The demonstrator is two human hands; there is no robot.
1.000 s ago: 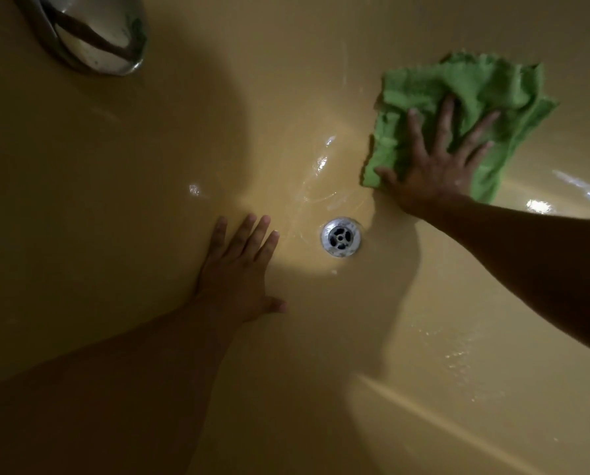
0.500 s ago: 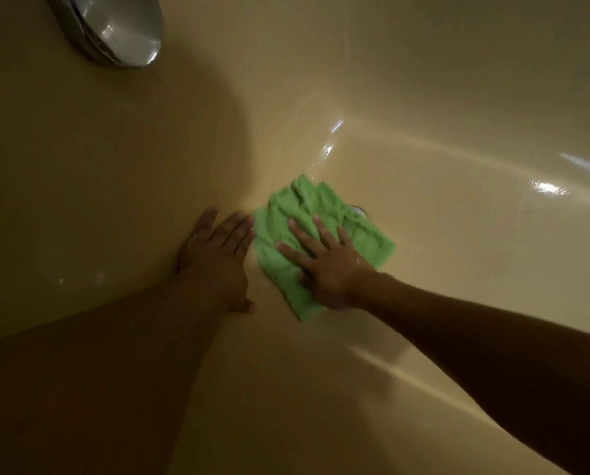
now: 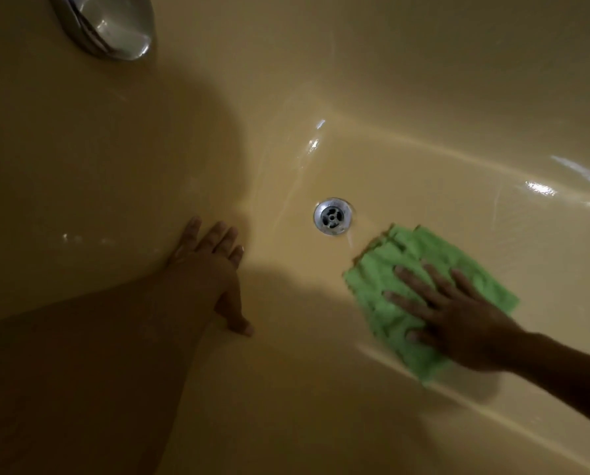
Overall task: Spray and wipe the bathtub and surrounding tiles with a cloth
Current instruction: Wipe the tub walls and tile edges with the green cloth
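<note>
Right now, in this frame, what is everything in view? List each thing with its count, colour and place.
bathtub: one, cream-yellow, fills the view
drain: one, chrome, tub floor, centre
chrome fitting: one, silver, tub wall, top left, partly cut off
cloth: one, green, tub floor, right of and below the drain
left hand: one, flat on the tub left of the drain
right hand: one, fingers spread, pressing on the cloth

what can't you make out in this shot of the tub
Head view only.
Chrome fitting: cut off by the top edge, so its kind is unclear.
Green cloth: partly covered by the right hand; its near corner is blurred.
Bathtub beneath the left hand and forearm: hidden, in deep shadow.
</note>
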